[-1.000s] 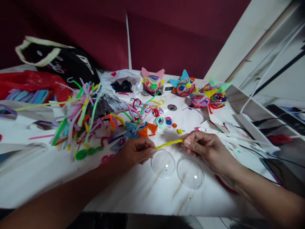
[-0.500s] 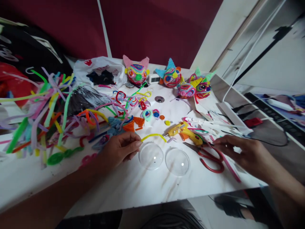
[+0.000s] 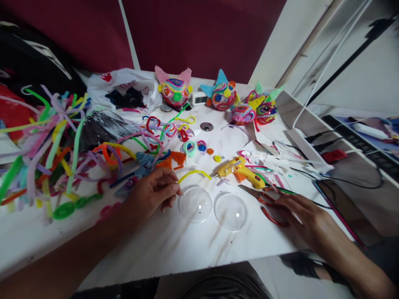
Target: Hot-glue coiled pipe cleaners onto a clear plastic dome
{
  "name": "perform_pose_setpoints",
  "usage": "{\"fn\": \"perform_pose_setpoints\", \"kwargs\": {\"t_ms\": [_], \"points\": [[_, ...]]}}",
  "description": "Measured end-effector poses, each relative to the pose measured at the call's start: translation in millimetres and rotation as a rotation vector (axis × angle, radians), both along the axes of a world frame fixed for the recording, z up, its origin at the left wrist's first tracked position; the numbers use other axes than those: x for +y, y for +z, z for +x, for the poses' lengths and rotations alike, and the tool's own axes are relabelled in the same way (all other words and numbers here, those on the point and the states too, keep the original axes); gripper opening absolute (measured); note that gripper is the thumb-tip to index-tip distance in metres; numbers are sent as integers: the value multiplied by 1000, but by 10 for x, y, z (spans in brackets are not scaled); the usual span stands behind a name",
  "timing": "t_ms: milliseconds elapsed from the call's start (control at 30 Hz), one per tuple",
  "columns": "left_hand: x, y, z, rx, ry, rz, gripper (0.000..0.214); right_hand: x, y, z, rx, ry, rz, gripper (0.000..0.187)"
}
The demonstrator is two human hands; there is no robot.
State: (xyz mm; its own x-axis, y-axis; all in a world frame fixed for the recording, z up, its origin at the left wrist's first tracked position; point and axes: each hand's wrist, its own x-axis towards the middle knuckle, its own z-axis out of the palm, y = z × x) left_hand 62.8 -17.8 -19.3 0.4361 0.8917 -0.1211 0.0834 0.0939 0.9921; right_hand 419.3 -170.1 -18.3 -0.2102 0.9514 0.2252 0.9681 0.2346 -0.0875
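Note:
My left hand [image 3: 154,192] is closed in a pinch on one end of a short yellow pipe cleaner [image 3: 193,173], which arches over the white table [image 3: 174,245]. Just in front of it lie two clear plastic half-domes [image 3: 195,203] [image 3: 230,211], side by side. My right hand [image 3: 301,216] rests with its fingers stretched over the handles of the red scissors [image 3: 268,202], touching them without a clear grip. A yellow glue gun [image 3: 240,169] lies just behind the scissors.
A big loose pile of coloured pipe cleaners [image 3: 59,145] covers the left side. Three pipe-cleaner-wrapped balls [image 3: 174,89] [image 3: 222,94] [image 3: 255,111] stand at the back. A dark phone [image 3: 346,203] and cables lie at the right edge. The table's front edge runs close below the domes.
My right hand let go of the yellow pipe cleaner and moved right and down onto the red scissors. The left hand still pinches its end, and the pipe cleaner now curves.

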Motion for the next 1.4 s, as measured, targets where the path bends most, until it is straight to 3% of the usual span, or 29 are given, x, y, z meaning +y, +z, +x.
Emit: {"fn": "perform_pose_setpoints", "kwargs": {"t_ms": [433,567,767,933,1100,1233,1400], "points": [[-4,-20,-18,54,-34,-37,16,-47,-14,-250,-35,-5,-34,21],[-40,-59,-62,187,-75,75,18,-17,29,-267,7,35,-55,23],[-147,-40,-64,421,-84,508,18,200,162,-279,77,32,-27,26],[-173,-82,-85,490,-246,788,49,578,122,-243,-57,-8,57,33],[-141,-183,-123,569,-356,913,72,873,95,-235,-127,58,-12,38],[-142,-223,-121,568,-357,958,72,963,86,-216,-159,85,-30,37],[-181,-164,-115,526,-344,882,67,986,24,-173,-111,96,-34,35]]}}
